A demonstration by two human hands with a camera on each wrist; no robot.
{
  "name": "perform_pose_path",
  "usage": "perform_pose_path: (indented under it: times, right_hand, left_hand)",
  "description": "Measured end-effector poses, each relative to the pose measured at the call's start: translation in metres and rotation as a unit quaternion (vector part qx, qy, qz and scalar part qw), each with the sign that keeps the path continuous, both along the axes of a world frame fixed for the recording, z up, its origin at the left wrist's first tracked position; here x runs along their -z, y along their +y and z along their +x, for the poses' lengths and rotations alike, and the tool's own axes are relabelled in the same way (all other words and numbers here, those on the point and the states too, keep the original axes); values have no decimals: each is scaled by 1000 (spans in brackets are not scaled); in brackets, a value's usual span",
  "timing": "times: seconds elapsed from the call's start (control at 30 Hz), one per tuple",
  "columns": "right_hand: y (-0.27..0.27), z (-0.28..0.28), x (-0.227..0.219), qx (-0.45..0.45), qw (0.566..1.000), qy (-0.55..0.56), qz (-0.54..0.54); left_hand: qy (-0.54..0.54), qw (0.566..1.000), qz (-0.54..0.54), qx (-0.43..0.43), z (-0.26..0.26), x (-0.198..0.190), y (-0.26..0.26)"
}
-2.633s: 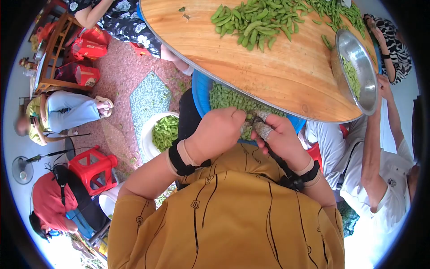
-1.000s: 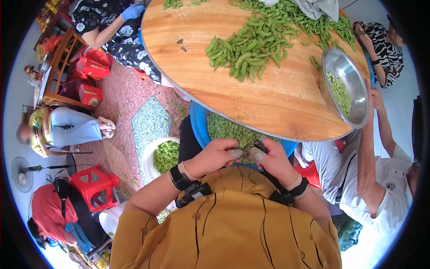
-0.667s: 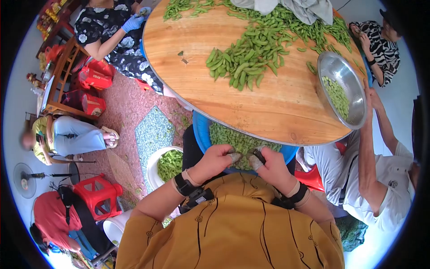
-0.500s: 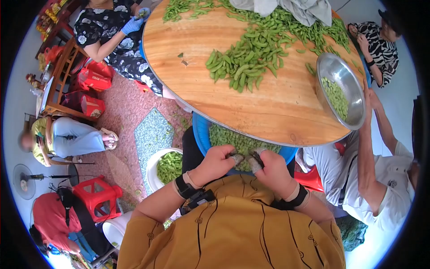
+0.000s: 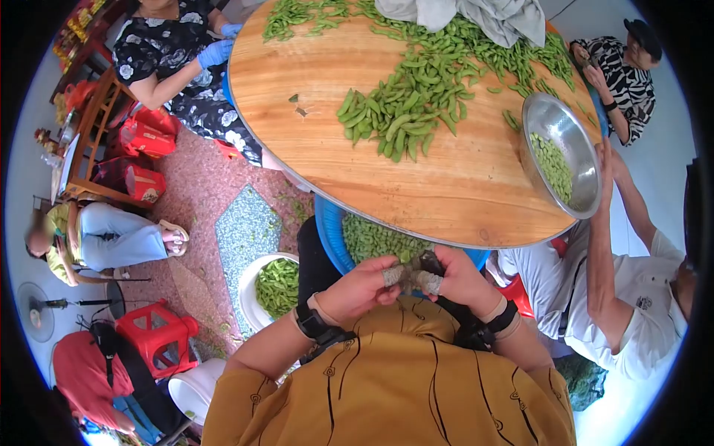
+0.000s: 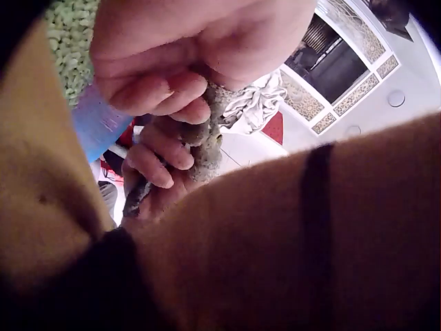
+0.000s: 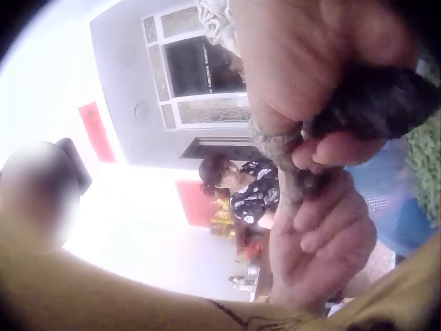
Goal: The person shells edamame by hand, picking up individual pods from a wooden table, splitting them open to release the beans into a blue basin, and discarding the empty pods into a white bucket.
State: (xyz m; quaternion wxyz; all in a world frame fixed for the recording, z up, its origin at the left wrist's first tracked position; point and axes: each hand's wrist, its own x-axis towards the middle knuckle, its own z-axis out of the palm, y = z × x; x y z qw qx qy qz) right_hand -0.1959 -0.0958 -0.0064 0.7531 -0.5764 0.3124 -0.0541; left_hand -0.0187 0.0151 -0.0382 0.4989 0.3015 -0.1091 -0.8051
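In the head view my left hand (image 5: 359, 288) and right hand (image 5: 461, 273) meet over the near side of a blue tub (image 5: 327, 234) of shelled green soybeans (image 5: 379, 239). Grey wrapping covers the thumbs and some fingertips, which pinch together around a soybean pod (image 5: 405, 256) that is mostly hidden. The left wrist view has the left hand (image 6: 186, 55) with fingers curled, its tips close against the right hand's. A black wrinkled thing (image 7: 379, 103) lies in the curl of the right hand (image 7: 303, 62) in the right wrist view.
A round wooden table (image 5: 297, 149) overhangs the tub, bearing heaped soybean pods (image 5: 409, 104), a grey cloth (image 5: 506, 18) and a steel bowl (image 5: 587, 149). A white bucket (image 5: 249, 286) of pods stands at my left. Several people sit around, one in white (image 5: 617, 305) at right.
My hands, slightly apart over the tub half a second ago, have come together at the fingertips. The left fingers have curled in. The person in the floral dress has moved their gloved hands apart.
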Motion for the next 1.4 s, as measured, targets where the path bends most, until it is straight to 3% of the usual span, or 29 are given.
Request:
perform_pose_path:
  times: [0.17, 0.23, 0.27, 0.33, 0.47, 0.53, 0.57, 0.63, 0.67, 0.73, 0.77, 0.83, 0.87, 0.93, 0.97, 1.03, 1.07, 1.13, 1.17, 1.23, 1.3, 1.37, 1.4]
  right_hand:
    - [-2, 6, -4, -36, 998, 26, -52]
    - [0, 10, -1, -53, 957, -6, -285]
    - [0, 12, -3, -56, 957, -5, -285]
    - [1, 15, -8, -103, 911, 62, -395]
    - [5, 14, 2, -102, 896, 91, -423]
    - [4, 16, -4, -76, 884, 125, -444]
    - [3, 19, -10, -75, 883, 126, -446]
    - [5, 25, -21, 1, 978, 153, -142]
    - [6, 25, -19, 3, 977, 155, -145]
    - [7, 23, -10, 55, 993, 101, -29]
    - [7, 22, -12, 55, 993, 101, -32]
    - [7, 19, -17, -46, 951, 140, -273]
    - [7, 17, -15, -46, 951, 140, -273]
    - [5, 14, -11, -171, 818, 98, -540]
    - [3, 14, -16, -170, 818, 99, -540]
    - [-4, 18, -38, -182, 831, 127, -511]
    - [-12, 22, -50, -140, 840, 137, -506]
    - [-42, 33, -60, -51, 830, 158, -532]
    - [-63, 39, -63, -3, 810, 171, -561]
    - [-111, 52, -53, 71, 787, 225, -571]
    - [-143, 69, -48, 133, 751, 242, -599]
    - [-166, 78, -33, 130, 744, 256, -603]
    - [-169, 81, -30, 128, 735, 272, -607]
  left_hand:
    - [1, 1000, -5, 13, 8, 3, 1]
    - [7, 1000, -21, 10, 13, 6, 3]
    - [-22, 1000, -9, 15, 17, 11, 4]
    - [-49, 999, 4, 20, 24, 12, 7]
    - [-119, 993, -11, -14, 31, 5, 6]
    - [-313, 947, -49, 50, 30, 3, 0]
    - [-313, 947, -51, 49, 27, 4, -1]
    - [-289, 953, -67, 63, 20, 7, -3]
    - [-287, 953, -71, 64, 19, 5, -4]
    - [-212, 973, -51, 71, 22, -1, -6]
    - [-212, 973, -53, 70, 23, 1, -5]
    - [-222, 969, -45, 96, 26, 5, -1]
    - [-222, 969, -45, 97, 28, 4, 2]
    - [-385, 915, -96, 69, 36, 0, 10]
    - [-385, 915, -96, 70, 43, 3, 15]
    - [-651, 737, -169, 66, 63, 10, 31]
    - [-651, 737, -168, 67, 70, 10, 40]
    - [-791, 589, -64, 152, 84, 8, 60]
    - [-792, 587, -65, 152, 89, 10, 72]
    - [-863, 488, -14, 133, 95, 15, 91]
    - [-857, 505, -27, 98, 96, 13, 90]
    - [-850, 522, -37, 64, 94, 6, 88]
    - [-812, 578, -54, 57, 90, -2, 78]
